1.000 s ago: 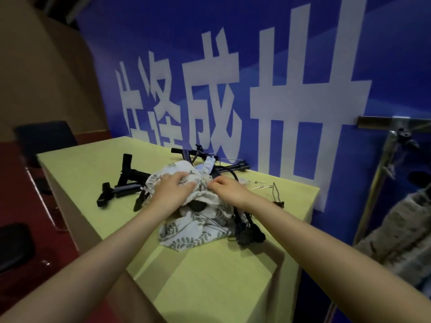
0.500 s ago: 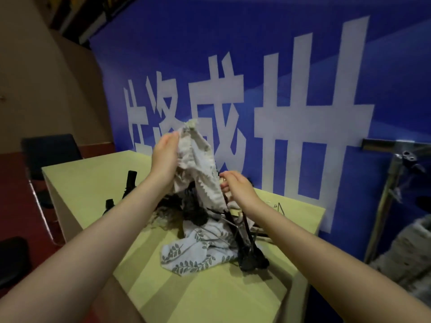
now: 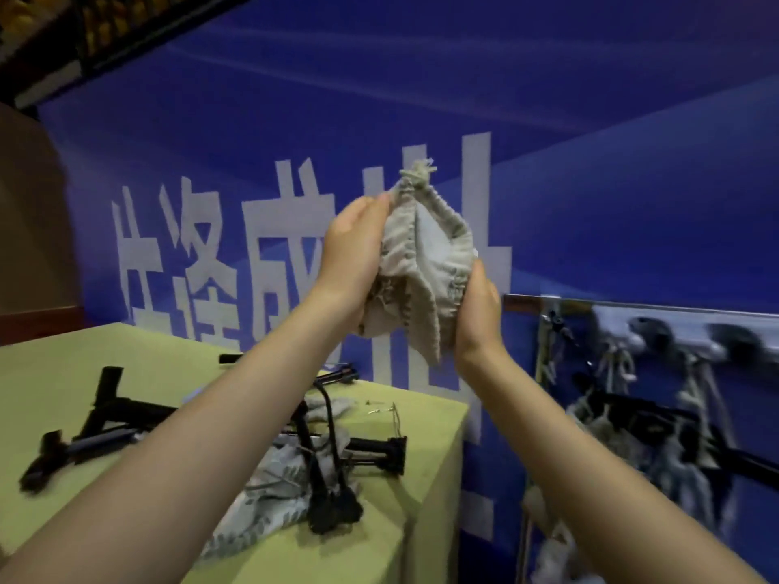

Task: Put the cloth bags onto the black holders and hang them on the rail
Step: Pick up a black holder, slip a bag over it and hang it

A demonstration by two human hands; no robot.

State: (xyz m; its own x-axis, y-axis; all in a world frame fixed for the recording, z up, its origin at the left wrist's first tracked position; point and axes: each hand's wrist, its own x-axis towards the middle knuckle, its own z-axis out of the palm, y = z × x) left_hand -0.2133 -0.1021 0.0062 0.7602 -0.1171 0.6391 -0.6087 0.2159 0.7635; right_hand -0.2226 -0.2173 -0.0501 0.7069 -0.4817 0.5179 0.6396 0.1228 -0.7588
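A pale cloth bag (image 3: 421, 267) with a knotted drawstring on top is raised high in front of the blue wall. My left hand (image 3: 354, 255) grips its left side and my right hand (image 3: 478, 309) holds its right side. Below, on the green table (image 3: 413, 541), a leaf-patterned cloth bag (image 3: 261, 503) lies tangled with black holders (image 3: 333, 486). More black holders (image 3: 101, 423) lie at the table's left. At the right, the metal rail (image 3: 632, 307) carries several blurred bags on holders (image 3: 657, 427).
A blue banner with large white characters (image 3: 202, 267) fills the wall behind. Thin wire hooks (image 3: 394, 415) lie near the table's back right corner. The table's right edge drops off just left of the rail stand (image 3: 543, 351).
Both hands have lifted the pale bag from the table pile up to head height and toward the right. The view has swung right, showing more of the rail.
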